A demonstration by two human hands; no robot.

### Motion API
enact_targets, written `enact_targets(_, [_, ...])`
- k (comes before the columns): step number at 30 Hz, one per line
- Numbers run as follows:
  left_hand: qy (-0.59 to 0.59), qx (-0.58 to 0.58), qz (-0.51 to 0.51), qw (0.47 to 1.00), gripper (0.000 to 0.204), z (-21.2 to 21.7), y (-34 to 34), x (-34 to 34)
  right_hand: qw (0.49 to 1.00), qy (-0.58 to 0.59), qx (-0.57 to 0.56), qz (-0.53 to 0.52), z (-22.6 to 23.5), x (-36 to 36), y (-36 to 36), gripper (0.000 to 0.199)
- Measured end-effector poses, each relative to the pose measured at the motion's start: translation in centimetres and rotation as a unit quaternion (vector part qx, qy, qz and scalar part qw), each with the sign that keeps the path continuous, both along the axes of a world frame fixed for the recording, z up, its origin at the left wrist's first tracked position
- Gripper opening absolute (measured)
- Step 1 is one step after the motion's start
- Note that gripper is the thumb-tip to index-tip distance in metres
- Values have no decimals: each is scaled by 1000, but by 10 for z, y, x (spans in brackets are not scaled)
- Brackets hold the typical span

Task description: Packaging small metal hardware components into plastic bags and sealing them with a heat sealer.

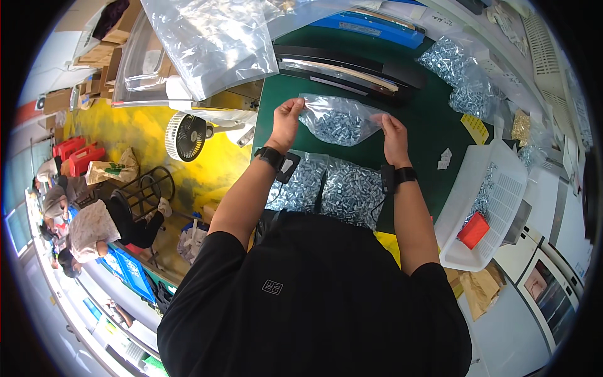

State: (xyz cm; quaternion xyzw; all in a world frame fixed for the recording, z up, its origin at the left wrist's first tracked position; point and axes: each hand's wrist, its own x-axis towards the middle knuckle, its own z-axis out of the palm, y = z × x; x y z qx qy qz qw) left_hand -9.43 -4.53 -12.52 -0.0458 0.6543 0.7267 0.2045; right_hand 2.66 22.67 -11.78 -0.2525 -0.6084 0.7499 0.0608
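Note:
A clear plastic bag (342, 129) of small silvery metal fasteners is stretched between my two hands over the green tabletop (414, 160). My left hand (287, 122) pinches the bag's left corner, and my right hand (394, 135) pinches its right corner. The fasteners bunch in the middle of the bag. Nearer to me lie two more filled bags, a left one (301, 185) and a right one (352, 191), side by side by the table's near edge. Both wrists wear black straps with small boxes on them.
At the right stands a white plastic basket (449, 242) with loose fasteners and a red scoop (473, 230). More filled bags (449, 61) lie at the back right. Dark binders (339, 69) stand behind my hands. A small fan (186, 136) is at the left; people sit beyond it.

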Motion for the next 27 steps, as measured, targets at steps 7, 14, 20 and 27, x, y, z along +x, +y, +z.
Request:
enact_targets(7, [177, -192, -24, 965, 34, 36, 11, -4, 986, -8, 166, 19, 29, -3, 3, 34])
enact_targets(14, [276, -302, 9, 912, 31, 25, 6, -1, 970, -11, 239, -34, 32, -3, -20, 37])
enact_targets(20, [305, -431, -11, 849, 31, -47, 22, -35, 940, -140, 301, -76, -30, -41, -21, 41])
enact_targets(27, [35, -223, -35, 974, 30, -71, 18, -41, 948, -148, 277, -53, -45, -35, -19, 42])
